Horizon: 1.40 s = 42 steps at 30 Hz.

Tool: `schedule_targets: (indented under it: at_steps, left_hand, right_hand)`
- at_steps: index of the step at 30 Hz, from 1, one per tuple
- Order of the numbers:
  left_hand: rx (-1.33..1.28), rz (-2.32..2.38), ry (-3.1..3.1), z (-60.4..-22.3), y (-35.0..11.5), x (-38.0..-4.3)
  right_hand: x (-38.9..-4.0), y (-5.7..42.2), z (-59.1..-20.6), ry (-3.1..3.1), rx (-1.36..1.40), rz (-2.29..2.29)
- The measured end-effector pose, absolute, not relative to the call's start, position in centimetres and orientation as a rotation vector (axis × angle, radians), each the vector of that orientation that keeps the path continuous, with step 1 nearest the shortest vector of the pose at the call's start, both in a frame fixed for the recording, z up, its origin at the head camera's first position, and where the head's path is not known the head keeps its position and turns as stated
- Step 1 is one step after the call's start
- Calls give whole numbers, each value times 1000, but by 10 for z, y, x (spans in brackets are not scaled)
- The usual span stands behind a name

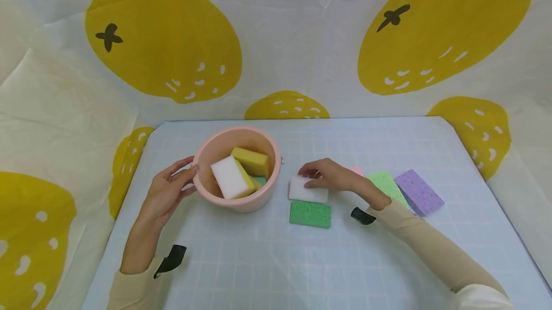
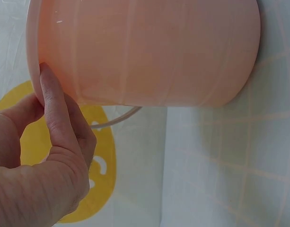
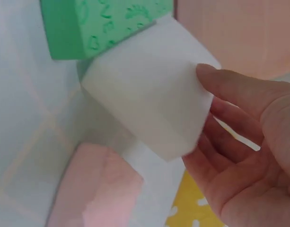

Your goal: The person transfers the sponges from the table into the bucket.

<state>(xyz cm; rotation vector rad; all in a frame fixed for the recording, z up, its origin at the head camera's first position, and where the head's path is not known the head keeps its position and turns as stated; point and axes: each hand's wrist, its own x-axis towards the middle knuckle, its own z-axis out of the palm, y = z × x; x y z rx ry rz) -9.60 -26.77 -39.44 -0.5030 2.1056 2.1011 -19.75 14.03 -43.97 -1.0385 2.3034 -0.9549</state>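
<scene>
A pink bucket (image 1: 252,206) stands left of the middle of the table. My left hand (image 1: 163,195) pinches its rim, thumb on one side and fingers on the other, also seen in the left wrist view. Inside lie a white-and-yellow sponge (image 1: 230,178), a yellow sponge (image 1: 252,160) and a partly covered teal piece. Right of the bucket my right hand (image 1: 334,175) holds a plain white sponge (image 3: 145,90) between thumb and fingers. Just in front of that one lies a green sponge (image 1: 310,214) with a patterned top.
Farther right, a purple sponge (image 1: 419,192) lies beside a light green sponge (image 1: 385,185). A pink sponge (image 3: 97,184) is mostly behind my right arm in the head view. White cloth with yellow fruit prints (image 1: 164,37) hangs behind the table (image 1: 241,262).
</scene>
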Motion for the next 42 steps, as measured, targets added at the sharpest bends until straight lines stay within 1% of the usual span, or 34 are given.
schedule_targets:
  at_steps: [15,27,42]
  left_hand:
    - [-507,2093,2102,-394,-269,-94]
    - [-511,2076,2128,-395,-269,-95]
    - [-486,2094,2113,-395,-270,-97]
  right_hand:
    - [-198,155,-419,2398,-906,-1189]
    - [-199,163,-395,2258,-872,-1348]
    - [-201,155,-358,2192,-774,-1365]
